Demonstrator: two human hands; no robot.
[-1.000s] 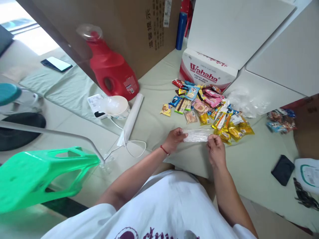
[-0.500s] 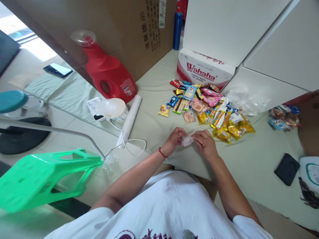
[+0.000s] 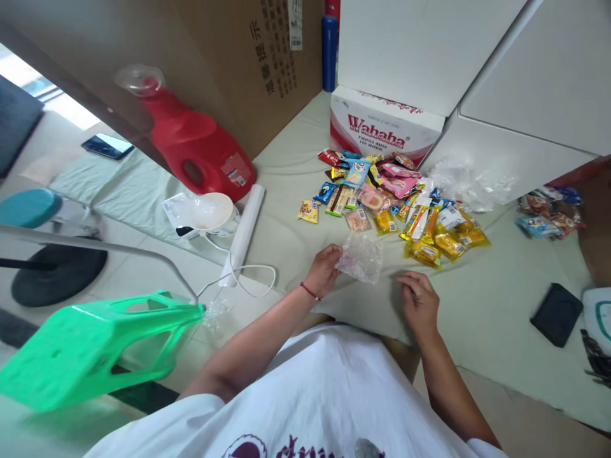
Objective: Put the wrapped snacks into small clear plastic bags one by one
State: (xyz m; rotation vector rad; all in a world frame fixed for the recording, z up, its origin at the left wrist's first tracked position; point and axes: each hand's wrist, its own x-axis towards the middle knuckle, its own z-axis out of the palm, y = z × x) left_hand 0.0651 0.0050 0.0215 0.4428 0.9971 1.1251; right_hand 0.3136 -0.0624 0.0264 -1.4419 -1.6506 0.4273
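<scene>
My left hand [image 3: 325, 270] pinches the left edge of a clear plastic bag [image 3: 363, 257], which spreads out crinkled over the pale green cloth. To the right of the bag, my right hand [image 3: 421, 302] hovers apart from it, its fingers loosely bent and nothing visible in them. Just beyond both hands lies a heap of wrapped snacks, including a small yellow packet [image 3: 309, 211], a pale pink packet [image 3: 358, 220], pink wrappers [image 3: 398, 186] and yellow-wrapped cakes [image 3: 424, 254].
A Wahaba-type white and red carton [image 3: 382, 124] stands behind the snacks. Crumpled clear bags [image 3: 472, 181] lie right of them. Leftward are a red detergent jug [image 3: 200, 149], a white roll [image 3: 245, 235], a paper cup [image 3: 219, 216] and a green plastic stool [image 3: 95, 343]. A black pouch [image 3: 557, 315] lies far right.
The clear bag was bunched between both hands and is now spread out, hanging from my left hand. My right hand has let go and moved right and toward me.
</scene>
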